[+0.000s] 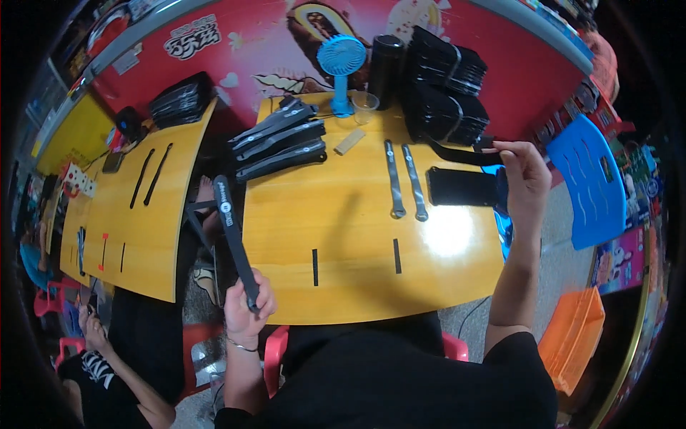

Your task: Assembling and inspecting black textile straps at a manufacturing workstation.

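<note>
My left hand (250,304), near the table's front left edge, is closed around the lower end of a black strap with white print (232,227). The strap stands up at a tilt, its rounded end away from me. Over the table's right side, my right hand (527,171) pinches the end of another black strap (461,155), which stretches left toward the bundled black straps (446,114). Below that strap lies a dark flat rectangular thing (461,187), perhaps a phone. Two grey straps (394,182) lie side by side to its left. A pile of printed black straps (280,143) sits at the back left.
On the yellow table (343,300) stand a blue fan (341,61), a clear cup (365,109) and a black cylinder (386,71); a tan block (350,142) lies nearby. A blue chair (587,182) and orange basket (572,339) are at right. A co-worker's hands (93,329) show at left.
</note>
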